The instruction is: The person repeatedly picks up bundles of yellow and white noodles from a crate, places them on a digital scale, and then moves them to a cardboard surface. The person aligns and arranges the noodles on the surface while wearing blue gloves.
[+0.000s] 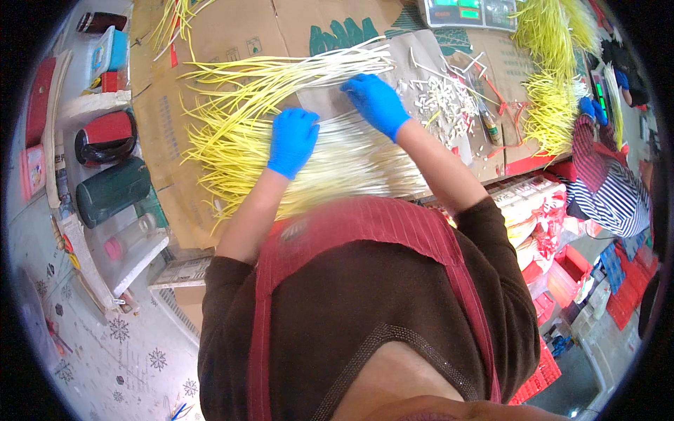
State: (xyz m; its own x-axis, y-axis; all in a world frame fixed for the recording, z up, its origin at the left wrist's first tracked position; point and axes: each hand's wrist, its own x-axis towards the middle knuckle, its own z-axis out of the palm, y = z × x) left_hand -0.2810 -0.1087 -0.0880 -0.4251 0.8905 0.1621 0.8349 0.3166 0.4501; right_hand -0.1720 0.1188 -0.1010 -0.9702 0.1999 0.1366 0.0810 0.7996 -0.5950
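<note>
Long thin stalks, yellow at the left and white at the right, resembling garlic chives, lie in a broad pile (347, 158) close to my body. A separate layer of the same stalks (316, 68) spreads just beyond it. My left hand (294, 143), in a blue glove, rests over the yellow-white part of the pile, fingers curled. At the white ends of the farther layer is my right hand (375, 102), also blue-gloved, its fingers bent down. Whether either hand grips stalks is hidden beneath the fingers. Short white cut pieces (447, 102) are scattered to the right of my right hand.
Flattened cardboard (163, 121) covers the table. A digital scale (455, 13) stands at the far edge, with yellow stalks heaped (550, 37) beside it. Red ties (518, 123) and a knife-like tool (491, 126) lie at right. A co-worker in blue gloves (592, 109) is at far right.
</note>
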